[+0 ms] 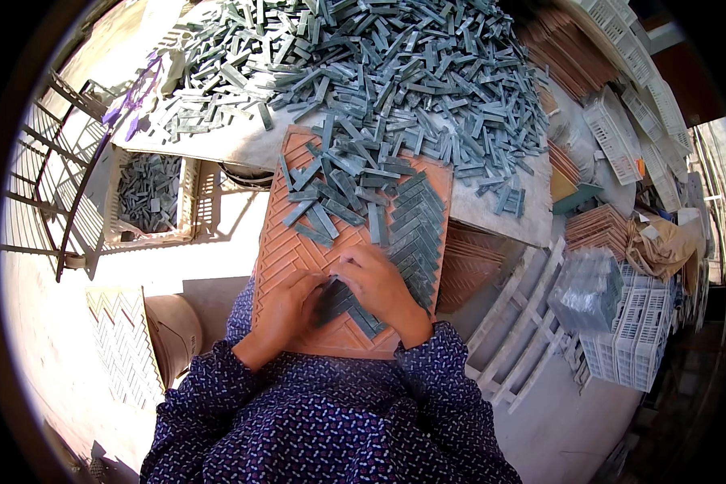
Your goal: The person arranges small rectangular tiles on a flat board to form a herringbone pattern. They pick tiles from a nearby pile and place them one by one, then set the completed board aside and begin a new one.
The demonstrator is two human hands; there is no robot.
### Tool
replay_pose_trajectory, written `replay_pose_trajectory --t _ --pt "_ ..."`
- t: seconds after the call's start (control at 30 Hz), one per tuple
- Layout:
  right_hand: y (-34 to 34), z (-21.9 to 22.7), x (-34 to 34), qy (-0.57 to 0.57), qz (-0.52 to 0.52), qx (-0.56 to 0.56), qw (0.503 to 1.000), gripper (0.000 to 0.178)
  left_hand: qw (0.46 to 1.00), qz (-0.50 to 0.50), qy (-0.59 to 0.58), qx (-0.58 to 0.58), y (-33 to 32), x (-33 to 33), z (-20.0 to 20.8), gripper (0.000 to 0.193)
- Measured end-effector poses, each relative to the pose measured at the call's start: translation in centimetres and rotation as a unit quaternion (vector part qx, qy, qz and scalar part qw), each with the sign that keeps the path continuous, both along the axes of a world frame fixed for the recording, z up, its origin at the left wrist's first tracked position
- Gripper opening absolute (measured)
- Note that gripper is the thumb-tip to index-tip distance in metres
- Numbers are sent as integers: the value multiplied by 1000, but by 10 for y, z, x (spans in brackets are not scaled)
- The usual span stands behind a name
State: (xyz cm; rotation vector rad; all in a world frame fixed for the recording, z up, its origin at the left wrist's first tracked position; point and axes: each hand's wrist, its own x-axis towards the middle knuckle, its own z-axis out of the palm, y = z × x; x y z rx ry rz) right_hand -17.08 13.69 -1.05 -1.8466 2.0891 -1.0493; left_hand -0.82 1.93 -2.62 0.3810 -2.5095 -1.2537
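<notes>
An orange herringbone mould tray (278,242) rests over my lap and leans against the table edge. Narrow dark green-grey stone strips (417,234) fill slots along its right side and part of its lower middle. Over the lower middle, my left hand (286,310) is closed, its fingertips meeting those of my right hand (377,284). Curled fingers on the right hand press down beside the laid strips. What either hand pinches is mostly hidden between the fingertips. Loose strips (339,189) lie piled on the tray's upper part, just beyond my hands.
A large heap of stone strips (379,64) covers the table (242,145) ahead. At left stand a crate of strips (189,198) and another patterned mould (121,339) by a bucket (173,331). White crates (629,323), stacked orange moulds (597,230) and a slatted rack (516,315) occupy the right.
</notes>
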Motion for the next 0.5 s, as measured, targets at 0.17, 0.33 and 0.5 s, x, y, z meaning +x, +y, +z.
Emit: replay_pose_trajectory --t 0.17,0.33,0.5 --pt "-4 3 -4 -27 -11 23 999 11 998 -9 20 -60 -2 2 3 29" --pt "0 14 -12 -93 -116 -1 989 15 994 28 -44 96 4 5 -8 28" --pt "19 18 -28 -113 -185 2 976 12 999 15 -13 -34 5 1 0 29"
